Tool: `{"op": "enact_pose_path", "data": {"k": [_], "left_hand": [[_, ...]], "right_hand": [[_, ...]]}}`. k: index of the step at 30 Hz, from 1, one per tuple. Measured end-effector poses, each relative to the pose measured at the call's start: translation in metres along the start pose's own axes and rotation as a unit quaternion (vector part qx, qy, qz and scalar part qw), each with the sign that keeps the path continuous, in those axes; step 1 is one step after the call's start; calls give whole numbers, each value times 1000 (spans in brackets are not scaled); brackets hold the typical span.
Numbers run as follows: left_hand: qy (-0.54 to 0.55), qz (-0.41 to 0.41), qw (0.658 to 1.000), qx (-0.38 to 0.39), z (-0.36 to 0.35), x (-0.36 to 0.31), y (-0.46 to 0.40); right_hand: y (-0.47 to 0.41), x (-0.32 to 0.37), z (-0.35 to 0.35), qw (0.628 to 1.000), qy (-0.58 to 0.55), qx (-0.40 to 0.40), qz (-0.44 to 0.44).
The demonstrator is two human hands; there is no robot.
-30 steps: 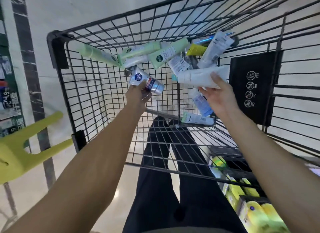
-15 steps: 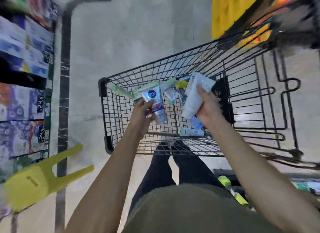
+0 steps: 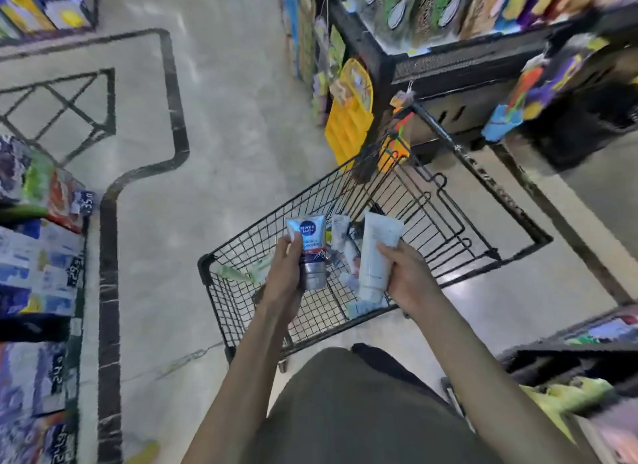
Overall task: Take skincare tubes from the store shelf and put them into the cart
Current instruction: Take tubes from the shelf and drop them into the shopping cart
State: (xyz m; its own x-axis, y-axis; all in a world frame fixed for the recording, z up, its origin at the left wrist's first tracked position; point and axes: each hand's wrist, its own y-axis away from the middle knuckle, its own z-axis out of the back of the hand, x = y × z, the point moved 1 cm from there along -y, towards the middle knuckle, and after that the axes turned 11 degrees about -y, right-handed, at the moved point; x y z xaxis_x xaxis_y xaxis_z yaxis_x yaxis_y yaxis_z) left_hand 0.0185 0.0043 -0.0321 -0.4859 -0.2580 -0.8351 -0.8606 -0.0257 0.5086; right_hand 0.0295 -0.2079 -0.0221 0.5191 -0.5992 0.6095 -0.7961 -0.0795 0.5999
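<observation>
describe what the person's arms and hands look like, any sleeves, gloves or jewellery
Both forearms are bare right down to the wrists, with no sleeve in view. The left hand and right hand wear no gloves, and no watch, bracelet or ring can be seen.

A black wire cart [image 3: 459, 201] holds pale green tubes [image 3: 238, 274], while a blue-and-silver tube [image 3: 310, 253] with a red band and a plain white tube [image 3: 374, 256] show against a beige floor [image 3: 224, 118] with black inlaid lines

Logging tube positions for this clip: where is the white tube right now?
In the head view the white tube is right of centre, held upright in the right hand above the cart, beside the blue tube in the left hand.
</observation>
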Motion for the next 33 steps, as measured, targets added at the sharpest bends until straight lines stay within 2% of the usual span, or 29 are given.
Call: {"op": "enact_pose_path", "data": {"k": [6,9,14,22,28,33], "left_hand": [[-31,-9,988,153,-14,4,51],[-67,-14,972,223,-31,15,73],[-116,-6,942,315,-67,41,108],[-200,23,869,452,-139,87,166],[-234,54,806,542,-188,130,247],[-259,59,767,583,-220,177,328]], "right_hand": [[93,-33,24,990,-93,-52,96],[134,-45,47,978,-144,-60,135],[192,-68,91,956,-169,-104,214],[290,-98,151,888,-265,-179,332],[387,-130,193,844,-293,-225,388],[467,-170,232,814,-299,-265,422]]}}
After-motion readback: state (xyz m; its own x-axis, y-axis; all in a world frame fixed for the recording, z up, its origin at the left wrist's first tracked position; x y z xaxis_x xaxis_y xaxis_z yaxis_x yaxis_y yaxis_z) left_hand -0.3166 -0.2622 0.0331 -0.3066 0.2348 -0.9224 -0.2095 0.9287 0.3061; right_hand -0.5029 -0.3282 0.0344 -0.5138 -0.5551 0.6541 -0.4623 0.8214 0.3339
